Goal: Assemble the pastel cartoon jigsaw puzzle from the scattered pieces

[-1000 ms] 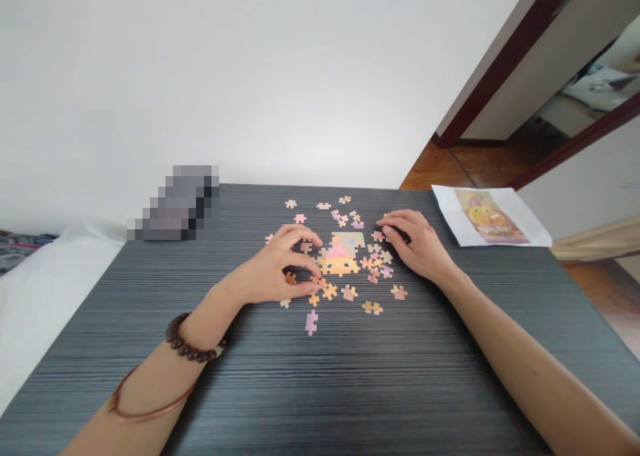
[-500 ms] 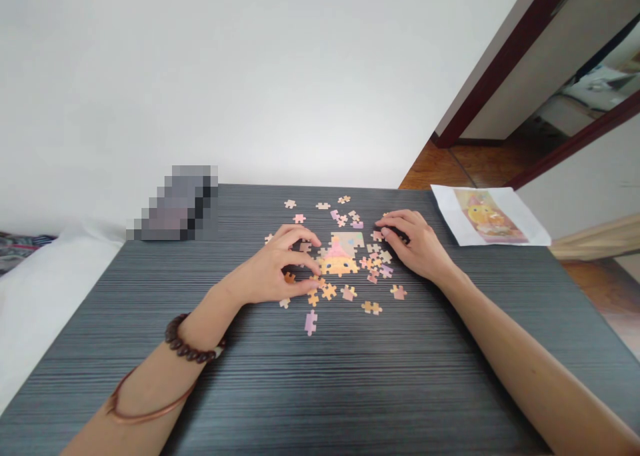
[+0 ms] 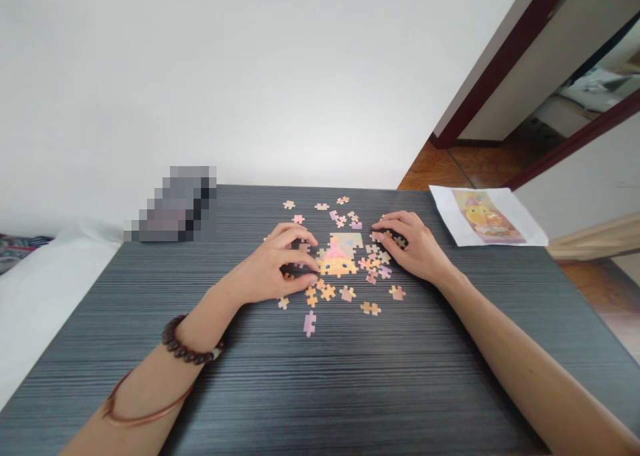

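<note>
A partly joined jigsaw puzzle (image 3: 340, 255) lies flat on the dark table, showing a pink shape above a yellow face with eyes. My left hand (image 3: 287, 263) rests at its left side, fingers curved and apart, with the fingertips at the puzzle's edge. Under and behind that hand are loose pieces, partly covered. To the right, my right hand (image 3: 413, 246) is low over the table with thumb and index finger apart. Their tips are beside a small pink puzzle piece (image 3: 375, 237); whether they touch it I cannot tell. More pieces (image 3: 371, 264) cluster between this hand and the puzzle.
Several loose pieces lie around, including a purple piece (image 3: 309, 323) in front and a two-piece strip (image 3: 371, 308). A white sheet with a printed picture (image 3: 483, 216) lies at the right back edge. A pixelated dark object (image 3: 173, 206) sits at the back left, near the white wall (image 3: 300, 76).
My right hand has shifted slightly left and toward me, its fingertips lower beside the pink piece. My left hand has hardly moved. The whole view has drifted a little.
</note>
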### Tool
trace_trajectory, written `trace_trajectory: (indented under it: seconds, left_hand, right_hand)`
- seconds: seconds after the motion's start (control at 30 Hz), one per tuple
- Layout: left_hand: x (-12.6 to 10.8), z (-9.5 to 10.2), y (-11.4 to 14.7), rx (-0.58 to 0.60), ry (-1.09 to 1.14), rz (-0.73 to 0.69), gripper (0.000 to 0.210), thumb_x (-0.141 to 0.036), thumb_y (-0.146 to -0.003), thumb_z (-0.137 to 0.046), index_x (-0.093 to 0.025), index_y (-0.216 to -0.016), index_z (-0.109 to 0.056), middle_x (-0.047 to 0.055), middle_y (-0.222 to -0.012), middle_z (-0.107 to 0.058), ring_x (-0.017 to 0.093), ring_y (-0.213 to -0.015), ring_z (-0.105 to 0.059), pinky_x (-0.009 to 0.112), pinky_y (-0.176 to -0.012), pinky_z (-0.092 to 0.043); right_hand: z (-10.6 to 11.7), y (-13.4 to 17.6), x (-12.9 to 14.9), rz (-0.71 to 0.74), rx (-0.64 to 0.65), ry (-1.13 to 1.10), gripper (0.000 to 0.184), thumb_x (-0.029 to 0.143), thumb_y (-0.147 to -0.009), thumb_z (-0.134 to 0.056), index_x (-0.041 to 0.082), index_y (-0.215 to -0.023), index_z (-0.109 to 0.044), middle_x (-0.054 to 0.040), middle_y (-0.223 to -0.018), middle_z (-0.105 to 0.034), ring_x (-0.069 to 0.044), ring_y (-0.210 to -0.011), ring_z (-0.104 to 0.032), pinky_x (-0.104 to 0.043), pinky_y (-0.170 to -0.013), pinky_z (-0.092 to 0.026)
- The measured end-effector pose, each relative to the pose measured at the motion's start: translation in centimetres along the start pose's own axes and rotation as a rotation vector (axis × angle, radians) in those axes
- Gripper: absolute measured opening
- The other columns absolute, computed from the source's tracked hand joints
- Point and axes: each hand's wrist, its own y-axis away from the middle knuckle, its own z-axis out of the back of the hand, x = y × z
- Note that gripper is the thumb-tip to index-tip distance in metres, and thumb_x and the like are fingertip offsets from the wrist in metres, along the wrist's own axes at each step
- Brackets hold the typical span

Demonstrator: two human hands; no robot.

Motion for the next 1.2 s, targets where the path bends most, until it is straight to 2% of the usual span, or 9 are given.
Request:
trace_trajectory:
  seconds: [0.2,0.47,0.73,1.2]
  left_hand:
    - [0.4,-0.2,0.1,-0.055,-0.073,0.022,0.014,-0.026,-0.095,-0.06,-0.024,-0.098,-0.074,0.007,-0.118,-0.063,0.024,-0.122,-0.05,0.043,-0.108,-0.043]
    - [1.2,-0.3,0.0,-0.216,-0.167,0.076,0.019,-0.023,-0.098,-0.053,-0.022,-0.1,-0.072,0.007,-0.112,-0.065,0.024,-0.117,-0.055,0.044,-0.102,-0.046]
    - [1.4,-0.6,0.0,-0.232,-0.175,0.048,0.018,-0.02,-0.098,-0.054,-0.021,-0.099,-0.072,0.007,-0.11,-0.065,0.023,-0.115,-0.056,0.042,-0.101,-0.047]
    - [1.4,-0.7,0.1,-0.225,-0.168,0.088,0.02,-0.022,-0.097,-0.053,-0.022,-0.097,-0.073,0.007,-0.111,-0.066,0.024,-0.115,-0.056,0.042,-0.101,-0.047]
  right_hand:
    - [-0.1,0.1,0.2,-0.057,-0.008,0.061,0.019,0.03,-0.096,-0.056,0.025,-0.106,-0.072,-0.0093,-0.108,-0.068,-0.029,-0.106,-0.062,-0.052,-0.095,-0.047]
    - [-0.1,0.2,0.2,-0.09,-0.019,0.086,0.025,0.018,-0.094,-0.05,0.025,-0.104,-0.072,-0.0091,-0.108,-0.067,-0.029,-0.105,-0.06,-0.052,-0.091,-0.044]
    - [-0.1,0.1,0.3,-0.05,-0.005,0.068,0.014,0.032,-0.094,-0.061,0.025,-0.099,-0.073,-0.0078,-0.11,-0.067,-0.029,-0.108,-0.06,-0.049,-0.094,-0.043]
    - [-0.1,0.2,0.0,-0.023,0.02,0.063,0.016,0.035,-0.096,-0.061,0.026,-0.099,-0.073,-0.0072,-0.11,-0.067,-0.027,-0.107,-0.061,-0.048,-0.095,-0.044]
